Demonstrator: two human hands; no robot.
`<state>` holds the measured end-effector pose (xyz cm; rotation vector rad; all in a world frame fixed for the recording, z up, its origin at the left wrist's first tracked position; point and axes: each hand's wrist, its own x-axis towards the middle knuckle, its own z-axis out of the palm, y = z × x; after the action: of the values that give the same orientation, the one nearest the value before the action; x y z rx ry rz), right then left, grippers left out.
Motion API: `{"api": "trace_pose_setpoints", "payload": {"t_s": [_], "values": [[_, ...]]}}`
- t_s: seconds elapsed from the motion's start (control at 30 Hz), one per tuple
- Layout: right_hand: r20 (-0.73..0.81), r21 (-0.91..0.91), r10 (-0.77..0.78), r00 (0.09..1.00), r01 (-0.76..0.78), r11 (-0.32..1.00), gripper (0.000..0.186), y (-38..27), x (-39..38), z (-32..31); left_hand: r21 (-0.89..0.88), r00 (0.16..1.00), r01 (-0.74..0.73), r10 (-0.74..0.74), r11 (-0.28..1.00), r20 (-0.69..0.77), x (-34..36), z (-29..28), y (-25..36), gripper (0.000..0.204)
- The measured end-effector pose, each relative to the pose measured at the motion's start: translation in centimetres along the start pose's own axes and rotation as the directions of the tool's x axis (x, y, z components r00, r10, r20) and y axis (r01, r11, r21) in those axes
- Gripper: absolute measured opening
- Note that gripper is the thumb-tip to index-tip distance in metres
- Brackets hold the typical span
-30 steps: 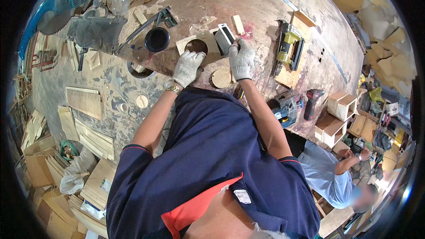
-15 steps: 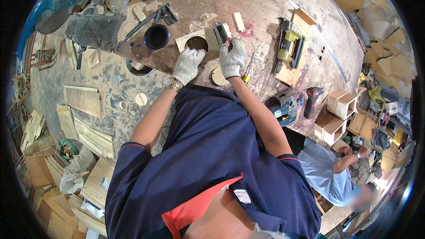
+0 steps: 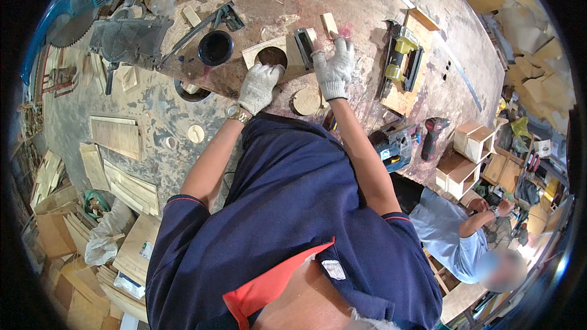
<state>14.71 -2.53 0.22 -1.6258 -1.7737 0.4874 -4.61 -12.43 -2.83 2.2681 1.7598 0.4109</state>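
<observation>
A light wooden board (image 3: 252,58) with a large round hole lies on the worktable in front of me. My gloved left hand (image 3: 259,87) is closed on its near edge, fingertips by the hole; the thumb is hidden. A grey rectangular metal piece (image 3: 303,47) rests at the board's right end. Just right of it, my gloved right hand (image 3: 334,72) has its fingers spread and holds nothing. Its bare fingertips are close to a small wood block (image 3: 329,24); whether they touch it I cannot tell. A round wooden disc (image 3: 306,102) lies between my wrists.
A black round cup (image 3: 216,47) and a dark clamp-like tool (image 3: 227,17) lie left. To the right are a yellow-green nail gun (image 3: 402,55), a power tool (image 3: 394,146), a drill (image 3: 433,139) and wooden boxes (image 3: 468,153). A circular saw (image 3: 74,27) stands far left. Another person (image 3: 452,232) sits lower right.
My right hand has let go of the grey metal piece, moved right and spread its fingers toward the small wood block. My left hand has stayed on the board.
</observation>
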Motion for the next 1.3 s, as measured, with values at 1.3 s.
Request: {"api": "trace_pose_setpoints", "payload": {"t_s": [1.3], "values": [[0.414,0.152,0.313,0.855,-0.404,0.902,0.043,1.0,-1.3,-2.6,-0.155,0.984,0.037,-0.063,0.987,-0.168,8.4,-0.8,3.7,0.092]]}}
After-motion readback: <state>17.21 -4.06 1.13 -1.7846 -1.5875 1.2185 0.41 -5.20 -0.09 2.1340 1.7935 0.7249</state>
